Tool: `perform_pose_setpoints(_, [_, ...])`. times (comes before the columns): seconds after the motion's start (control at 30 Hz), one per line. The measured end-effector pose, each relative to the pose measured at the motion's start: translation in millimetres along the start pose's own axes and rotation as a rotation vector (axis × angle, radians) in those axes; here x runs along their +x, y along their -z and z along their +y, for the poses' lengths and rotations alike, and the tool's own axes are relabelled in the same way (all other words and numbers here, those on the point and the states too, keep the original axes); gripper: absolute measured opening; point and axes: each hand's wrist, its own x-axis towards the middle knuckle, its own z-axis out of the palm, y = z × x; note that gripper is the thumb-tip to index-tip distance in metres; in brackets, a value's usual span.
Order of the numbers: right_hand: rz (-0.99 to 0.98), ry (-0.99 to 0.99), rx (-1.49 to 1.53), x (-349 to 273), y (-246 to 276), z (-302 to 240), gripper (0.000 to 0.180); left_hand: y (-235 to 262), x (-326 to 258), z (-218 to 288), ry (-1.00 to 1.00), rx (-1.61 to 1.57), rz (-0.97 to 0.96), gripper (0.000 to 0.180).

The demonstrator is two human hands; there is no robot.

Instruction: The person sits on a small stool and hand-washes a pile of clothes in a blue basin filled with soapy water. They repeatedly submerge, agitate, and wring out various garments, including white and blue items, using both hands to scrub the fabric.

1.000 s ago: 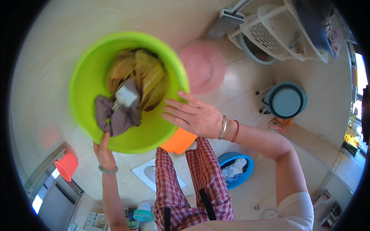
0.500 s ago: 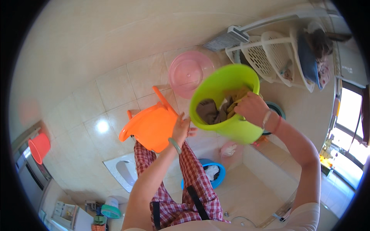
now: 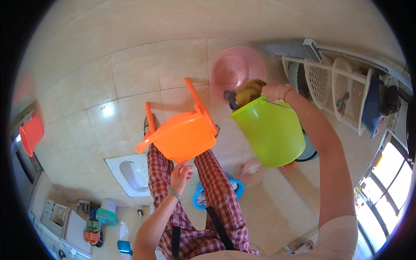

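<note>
Beige tiled floor (image 3: 130,82), white rack (image 3: 333,86), perhaps a bright window (image 3: 396,177).

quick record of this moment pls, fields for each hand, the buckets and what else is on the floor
left hand: left hand open, fingers on the underside of the orange bucket
right hand: right hand at the rim of the green bucket, gripping it beside the cloth
green bucket: tilted, lifted off the floor, yellowish and grey cloth bunched at its mouth
orange bucket: over the person's lap, handle up
floor: pink basin, blue basin, white squat toilet pan
right side: white rack
</note>
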Motion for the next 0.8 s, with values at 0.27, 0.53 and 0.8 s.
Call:
perform_pose_setpoints(0.27, [0.056,-0.049,0.091,-44,-36,20,0.027,-20,4,30,-0.059,0.066,-0.054,0.03])
perform_pose_setpoints(0.53, [0.178,-0.3,0.302,-108,-188,-9,0.02,-83,15,54,-0.09,0.364,-0.24,0.029])
perform_pose_setpoints(0.8, [0.34,-0.532,0.607,-58,-383,-95,0.021,-145,94,103,-0.125,0.775,-0.243,0.026])
